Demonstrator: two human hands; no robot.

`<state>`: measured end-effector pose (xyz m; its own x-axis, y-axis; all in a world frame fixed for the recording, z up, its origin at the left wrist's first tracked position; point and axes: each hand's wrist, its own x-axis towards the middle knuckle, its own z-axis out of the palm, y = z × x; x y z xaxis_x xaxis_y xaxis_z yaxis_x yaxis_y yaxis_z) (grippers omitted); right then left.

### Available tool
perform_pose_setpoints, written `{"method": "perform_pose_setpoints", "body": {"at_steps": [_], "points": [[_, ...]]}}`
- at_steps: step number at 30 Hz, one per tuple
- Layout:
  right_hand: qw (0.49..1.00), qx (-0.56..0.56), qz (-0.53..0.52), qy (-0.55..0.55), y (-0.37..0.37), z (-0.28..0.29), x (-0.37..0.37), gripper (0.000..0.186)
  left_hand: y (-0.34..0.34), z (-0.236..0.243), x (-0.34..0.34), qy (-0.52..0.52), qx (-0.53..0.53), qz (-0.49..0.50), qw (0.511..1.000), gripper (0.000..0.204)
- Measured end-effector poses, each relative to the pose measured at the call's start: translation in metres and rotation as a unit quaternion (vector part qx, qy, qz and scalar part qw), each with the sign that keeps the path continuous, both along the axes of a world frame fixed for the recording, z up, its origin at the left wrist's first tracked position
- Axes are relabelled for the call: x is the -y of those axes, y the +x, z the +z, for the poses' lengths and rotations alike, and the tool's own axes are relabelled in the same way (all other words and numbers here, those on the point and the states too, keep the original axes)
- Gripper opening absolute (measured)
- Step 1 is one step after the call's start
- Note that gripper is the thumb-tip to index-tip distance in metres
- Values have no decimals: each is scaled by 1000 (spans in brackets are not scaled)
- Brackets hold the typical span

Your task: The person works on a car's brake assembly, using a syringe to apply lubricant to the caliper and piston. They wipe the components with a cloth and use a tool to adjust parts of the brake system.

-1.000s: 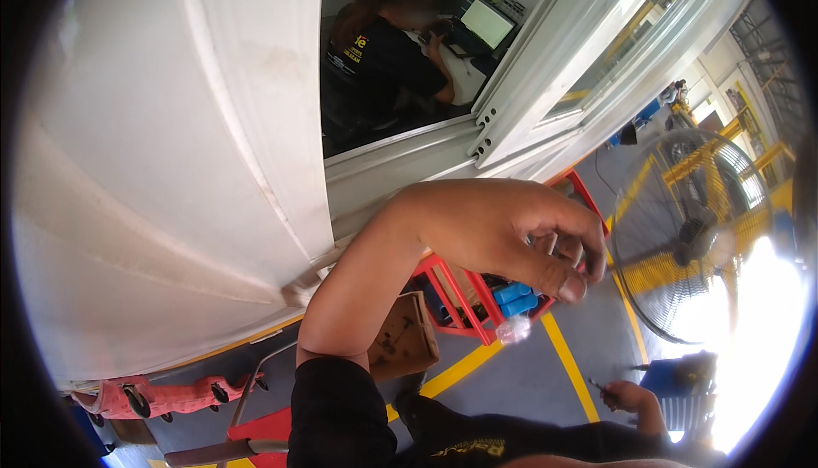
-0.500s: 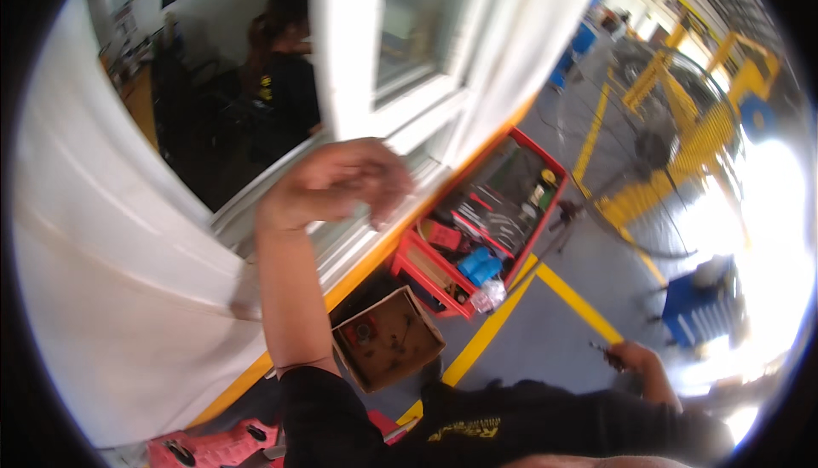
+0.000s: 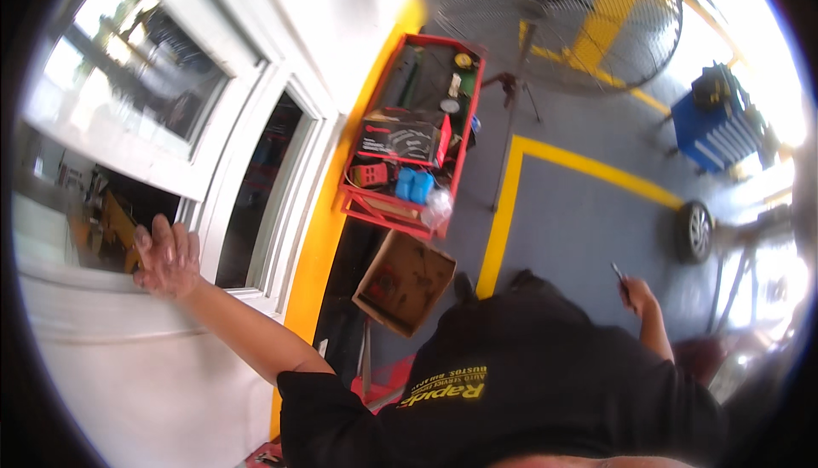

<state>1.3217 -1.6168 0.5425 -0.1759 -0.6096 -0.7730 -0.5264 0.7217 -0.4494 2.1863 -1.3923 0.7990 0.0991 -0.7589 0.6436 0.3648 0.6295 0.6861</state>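
Note:
My left hand [image 3: 167, 259] is raised at the white-framed sliding window [image 3: 215, 170] on the left, its fingers bent but apart at the lower opening, below the upper glass pane. Whether its fingertips touch the frame I cannot tell; I see nothing held in it. Low on the right, my right hand [image 3: 636, 294] grips a small, slim metal tool [image 3: 619, 274], too small to identify, out over the grey floor beside my dark clothing.
A red tool cart [image 3: 456, 136] with boxes and blue items stands along the wall, a cardboard box [image 3: 388, 281] below it. A pedestal fan [image 3: 613, 34], blue tool cabinet [image 3: 714, 127], wheel [image 3: 694, 231] and yellow floor lines [image 3: 503, 221] lie to the right.
The view has swung, bringing cart and floor toward the middle; the seated person is out of view. My left hand has moved left and its fingers have loosened. The right still holds the tool.

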Motion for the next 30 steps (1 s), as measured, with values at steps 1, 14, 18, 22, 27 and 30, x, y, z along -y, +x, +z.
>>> {"method": "perform_pose_setpoints", "body": {"at_steps": [1,14,18,22,27,30], "points": [[1000,-9,-11,-13,-9,-12,-5,45,-10,-6,1,11,-32,30,999,44],[982,102,126,-97,28,19,64,33,-268,-157,107,146,-386,-51,910,72],[979,133,113,-103,13,18,72,34,-340,-153,138,214,-466,-50,857,79],[979,144,115,-85,-10,10,77,35,-355,-137,142,247,-418,-1,874,75],[984,140,100,-41,-58,-30,84,35,-360,-131,137,454,-165,169,859,56],[994,94,62,-11,-98,-71,85,34,-367,-129,131,560,129,209,791,43]]}}
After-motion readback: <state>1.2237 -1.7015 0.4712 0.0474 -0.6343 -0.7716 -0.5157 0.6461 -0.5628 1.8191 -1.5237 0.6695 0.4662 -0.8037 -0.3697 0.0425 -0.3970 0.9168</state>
